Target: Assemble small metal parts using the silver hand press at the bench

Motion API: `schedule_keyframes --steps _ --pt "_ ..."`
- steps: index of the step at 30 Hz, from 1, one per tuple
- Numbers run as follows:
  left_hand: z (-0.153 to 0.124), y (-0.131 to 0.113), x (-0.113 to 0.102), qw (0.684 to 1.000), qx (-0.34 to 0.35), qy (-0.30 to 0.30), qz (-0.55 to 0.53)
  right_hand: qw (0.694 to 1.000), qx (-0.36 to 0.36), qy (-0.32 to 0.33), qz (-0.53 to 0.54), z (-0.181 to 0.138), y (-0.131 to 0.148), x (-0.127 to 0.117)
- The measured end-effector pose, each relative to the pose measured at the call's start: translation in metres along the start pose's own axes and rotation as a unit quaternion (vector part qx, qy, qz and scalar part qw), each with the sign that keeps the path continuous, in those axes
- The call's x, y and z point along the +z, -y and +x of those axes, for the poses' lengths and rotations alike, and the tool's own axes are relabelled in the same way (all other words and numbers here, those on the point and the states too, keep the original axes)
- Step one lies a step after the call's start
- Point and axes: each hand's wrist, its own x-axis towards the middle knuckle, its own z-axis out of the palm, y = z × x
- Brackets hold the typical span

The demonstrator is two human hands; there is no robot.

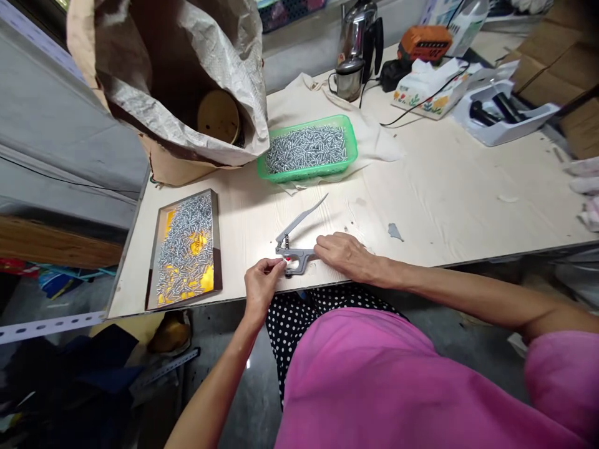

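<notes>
A grey hand press tool [296,246] lies at the table's near edge, its upper lever raised and pointing up to the right. My right hand [344,252] rests on the tool's lower handle, fingers closed over it. My left hand [262,284] pinches a small part at the tool's jaw, where a red spot shows; the part is too small to name. A shallow tray [161,215] with a yellow floor and many small grey metal pieces lies to the left of my left hand.
A green basket [352,146] full of similar metal pieces sits on a white cloth further back. A large paper sack [182,81] stands at the back left. A kettle [360,37], metal cup, tissue box and tape dispenser line the far side.
</notes>
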Motion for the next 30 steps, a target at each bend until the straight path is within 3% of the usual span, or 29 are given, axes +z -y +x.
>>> schedule_keyframes --steps 16,26,30 --pt "0.006 0.008 0.01 0.999 -0.021 0.001 0.046 0.999 -0.004 -0.004 0.039 0.001 -0.002 0.005" --pt "0.013 -0.005 0.003 0.985 -0.13 0.11 0.043 0.995 0.009 0.066 0.075 0.005 -0.014 0.016" --pt "0.012 -0.008 0.001 0.98 -0.129 0.141 0.047 0.997 -0.001 0.042 0.071 0.006 -0.026 0.004"
